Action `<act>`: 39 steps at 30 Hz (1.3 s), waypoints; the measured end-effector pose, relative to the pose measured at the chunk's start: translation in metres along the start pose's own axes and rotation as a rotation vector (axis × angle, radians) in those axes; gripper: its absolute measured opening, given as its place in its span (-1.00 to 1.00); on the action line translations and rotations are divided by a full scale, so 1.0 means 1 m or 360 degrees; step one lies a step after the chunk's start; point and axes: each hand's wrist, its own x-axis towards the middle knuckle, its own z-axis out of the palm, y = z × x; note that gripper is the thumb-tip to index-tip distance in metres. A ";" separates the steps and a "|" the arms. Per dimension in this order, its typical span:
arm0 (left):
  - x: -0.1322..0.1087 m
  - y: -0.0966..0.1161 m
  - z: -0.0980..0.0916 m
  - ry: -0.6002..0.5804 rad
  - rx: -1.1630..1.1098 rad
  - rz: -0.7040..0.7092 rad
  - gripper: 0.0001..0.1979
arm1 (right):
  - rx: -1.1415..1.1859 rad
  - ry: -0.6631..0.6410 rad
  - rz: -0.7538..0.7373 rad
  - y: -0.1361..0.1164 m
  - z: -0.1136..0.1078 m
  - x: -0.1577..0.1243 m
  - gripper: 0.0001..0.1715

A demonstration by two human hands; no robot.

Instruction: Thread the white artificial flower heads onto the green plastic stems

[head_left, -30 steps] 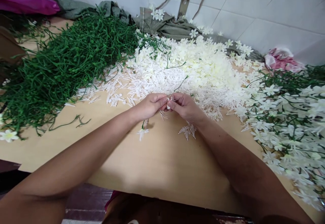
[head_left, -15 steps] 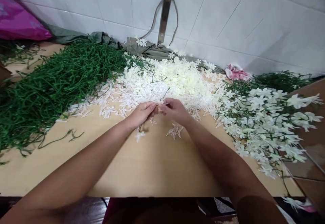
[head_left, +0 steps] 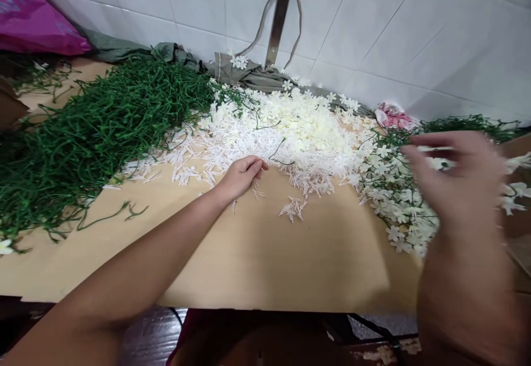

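My left hand is at the front edge of a heap of thin white sticks, thumb pressed against curled fingers. What it holds, if anything, is hidden. A few white sticks show just below its fingers. My right hand, blurred by motion, is raised over the right-hand pile of white artificial flowers on green stems. A gap shows between its thumb and fingers, and I see nothing held there. Behind the sticks lie loose cream-white blossoms. One green stem rests on the heap near my left hand.
A large mound of green plastic stems covers the table's left side. A small cluster of white sticks lies on the wooden tabletop. Grey cloth runs along the tiled wall. A magenta bag stands back left.
My right hand has left my left hand and swung right, over the white flowers. The white flower that hung below my left hand is gone from there. The view has shifted slightly.
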 end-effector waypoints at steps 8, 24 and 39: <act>0.002 -0.008 -0.002 0.0087 -0.0123 -0.0030 -0.74 | -0.0370 -0.0926 -0.0657 -0.094 0.162 -0.020 -0.79; 0.000 0.012 -0.001 0.0161 -0.0643 -0.0259 -0.59 | 0.0021 -0.0590 -0.1228 -0.101 0.124 -0.047 -0.66; -0.003 0.053 -0.054 0.0582 -0.1001 -0.0026 -0.88 | 0.0563 -0.0816 -0.1475 -0.141 0.127 -0.096 -0.47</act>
